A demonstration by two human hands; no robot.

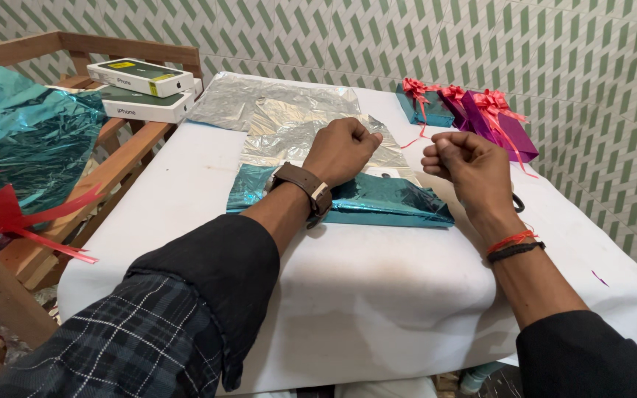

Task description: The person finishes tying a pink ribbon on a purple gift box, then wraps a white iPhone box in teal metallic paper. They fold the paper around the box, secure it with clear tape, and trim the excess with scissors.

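A sheet of wrapping foil, silver inside (289, 121) and shiny teal outside (377, 200), lies partly folded on the white-covered table (377, 295); a small white patch with a dark dot shows between the folds. My left hand (342, 151), with a brown watch strap on the wrist, rests as a closed fist on the silver side just above the teal fold. Just right of the foil, my right hand (467, 166) hovers with fingers curled and thumb against forefinger; I see nothing in it. Red and black threads circle that wrist.
Two wrapped gifts with red ribbon bows, one teal (425, 107) and one purple (499, 125), stand at the table's far right. A dark scissors handle (517, 201) peeks out behind my right hand. On a wooden rack at left lie two white boxes (141, 88), crumpled teal foil (23, 140) and red ribbon (16, 217).
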